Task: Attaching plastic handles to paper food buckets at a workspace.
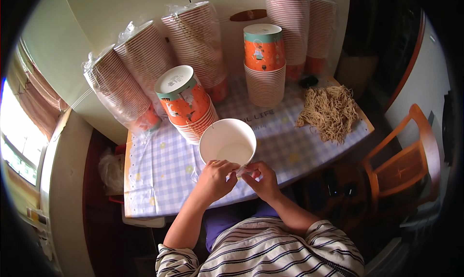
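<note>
A large paper bucket (227, 138), white inside, stands tilted toward me at the table's near edge. My left hand (215, 181) is closed at its near rim, thumb and fingers pinching there. Right beside it my right hand (261, 181) is closed too, its thumb and forefinger pressed together at the rim. A small pale bit shows between the fingertips, too small to name. Just behind the bucket leans a stack of orange and green paper buckets (186, 103), upside down. Toward the right lies a heap of tan cords (330, 112).
Another upside-down bucket stack (265, 59) stands at the back centre. Plastic-wrapped bucket stacks (193, 40) line the wall, more at back right (288, 26). A blue-and-white checked cloth (159, 175) covers the table. A wooden chair (403, 163) stands at the right.
</note>
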Demonstrator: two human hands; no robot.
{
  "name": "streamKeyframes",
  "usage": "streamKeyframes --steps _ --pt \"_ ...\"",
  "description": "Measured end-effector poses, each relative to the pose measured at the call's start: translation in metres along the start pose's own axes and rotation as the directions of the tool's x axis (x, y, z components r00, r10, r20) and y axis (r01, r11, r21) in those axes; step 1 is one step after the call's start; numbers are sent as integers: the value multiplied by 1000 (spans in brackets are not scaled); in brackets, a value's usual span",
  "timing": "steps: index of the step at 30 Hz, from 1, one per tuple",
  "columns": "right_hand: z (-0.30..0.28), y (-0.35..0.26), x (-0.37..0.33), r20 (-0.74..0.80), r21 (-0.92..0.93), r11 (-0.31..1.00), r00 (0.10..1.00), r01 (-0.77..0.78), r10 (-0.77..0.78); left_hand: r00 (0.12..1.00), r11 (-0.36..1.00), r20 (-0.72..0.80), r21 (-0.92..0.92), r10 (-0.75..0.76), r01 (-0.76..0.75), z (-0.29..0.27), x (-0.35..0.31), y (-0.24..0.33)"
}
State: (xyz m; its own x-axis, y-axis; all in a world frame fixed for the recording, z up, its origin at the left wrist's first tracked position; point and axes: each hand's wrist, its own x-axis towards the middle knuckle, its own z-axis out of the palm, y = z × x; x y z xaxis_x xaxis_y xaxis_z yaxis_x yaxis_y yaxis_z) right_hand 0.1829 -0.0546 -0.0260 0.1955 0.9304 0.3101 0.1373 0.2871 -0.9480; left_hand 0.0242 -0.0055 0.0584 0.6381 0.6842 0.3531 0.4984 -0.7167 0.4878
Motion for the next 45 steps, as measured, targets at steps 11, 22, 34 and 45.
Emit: streamKeyframes --steps 11,22,34,45 --pt "13 1 1 -123 -14 1000 992 -2 0 996 998 -86 62 9 -4 13 3 10" --pt "2 -6 9 -103 -180 976 985 121 -141 994 994 -108 114 20 -7 19 6 5" --pt "2 3 6 -66 -195 977 993 85 -99 961 969 -193 185 199 -163 36 7 5" --pt "2 4 11 -64 -256 960 989 110 -130 943 939 -157 231 295 -255 40 5 -7"
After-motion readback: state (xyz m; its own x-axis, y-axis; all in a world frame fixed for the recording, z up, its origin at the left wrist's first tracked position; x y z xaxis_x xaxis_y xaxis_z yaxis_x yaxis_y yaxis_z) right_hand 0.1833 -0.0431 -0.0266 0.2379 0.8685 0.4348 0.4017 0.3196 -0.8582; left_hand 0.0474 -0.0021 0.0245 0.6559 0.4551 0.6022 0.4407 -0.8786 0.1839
